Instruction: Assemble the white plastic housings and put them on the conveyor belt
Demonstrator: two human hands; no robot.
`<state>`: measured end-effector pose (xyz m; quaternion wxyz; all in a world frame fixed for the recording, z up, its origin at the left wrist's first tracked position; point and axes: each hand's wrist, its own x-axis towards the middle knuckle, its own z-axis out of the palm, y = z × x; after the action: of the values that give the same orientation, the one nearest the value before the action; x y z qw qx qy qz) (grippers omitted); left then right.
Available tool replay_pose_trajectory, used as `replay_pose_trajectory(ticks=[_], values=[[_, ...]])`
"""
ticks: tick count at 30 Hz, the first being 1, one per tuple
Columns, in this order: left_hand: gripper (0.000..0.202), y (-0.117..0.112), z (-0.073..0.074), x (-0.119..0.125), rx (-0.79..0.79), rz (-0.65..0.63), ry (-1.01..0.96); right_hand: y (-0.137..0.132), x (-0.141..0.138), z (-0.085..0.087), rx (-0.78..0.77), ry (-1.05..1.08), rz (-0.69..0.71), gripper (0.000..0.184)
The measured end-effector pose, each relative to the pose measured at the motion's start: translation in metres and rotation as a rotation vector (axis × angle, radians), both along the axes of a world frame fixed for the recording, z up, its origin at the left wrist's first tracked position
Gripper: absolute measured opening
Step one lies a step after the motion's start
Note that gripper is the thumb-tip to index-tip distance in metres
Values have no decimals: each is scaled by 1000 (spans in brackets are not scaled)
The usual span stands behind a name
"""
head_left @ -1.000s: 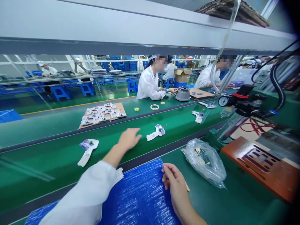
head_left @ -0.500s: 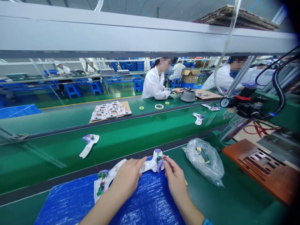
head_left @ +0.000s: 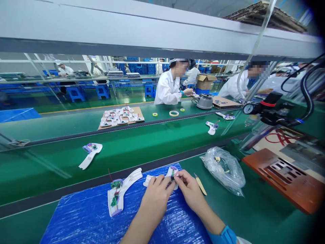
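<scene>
Right now, through the head camera, I see both hands together over a white plastic pistol-shaped casing half with a purple rim and green electronics; it lies at the far right corner of a mat wrapped in shiny blue film, partly hidden under the fingers. The left hand comes over it from the near side, its fingers bent and close together, their tips upon the casing; I cannot tell how firmly they grip, since the knuckles hide the contact. The right hand meets it from the right, thumb and forefinger narrowed to a pinch at the end with the electronics; a blue cuff rings that wrist.

To the left on the mat I make out a second white casing half, untouched, with green boards and a red wire sticking up; just right of the right hand lies a slim tool with a pale wooden handle, and beyond it a crumpled clear plastic bag with small cream-coloured pieces inside. Past the mat runs a smooth green conveyor belt; on it I see a white and purple casing half towards the left and another similar casing half towards the right.
</scene>
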<state>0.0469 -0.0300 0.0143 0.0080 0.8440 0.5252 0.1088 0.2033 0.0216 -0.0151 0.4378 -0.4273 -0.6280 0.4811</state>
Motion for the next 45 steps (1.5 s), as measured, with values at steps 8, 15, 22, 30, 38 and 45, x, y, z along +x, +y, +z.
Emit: replay_pose_trajectory(ticks=[8,15,22,30,38,45], values=[[30,3,1,-10,-192,133,-452,0,1,3,16,-2,51,26],[34,17,-8,-22,-504,327,-1324,-3,-3,2,-241,65,86,32],[29,16,-5,-23,-533,243,-1227,-11,-8,7,1,-112,19,22],[40,13,-12,-27,-445,87,-1046,-12,-9,7,52,-123,10,20],[39,16,-20,-19,-358,272,-1113,-16,-11,10,66,-97,45,19],[40,16,-10,-24,-309,116,-820,-16,-11,9,103,-127,35,18]])
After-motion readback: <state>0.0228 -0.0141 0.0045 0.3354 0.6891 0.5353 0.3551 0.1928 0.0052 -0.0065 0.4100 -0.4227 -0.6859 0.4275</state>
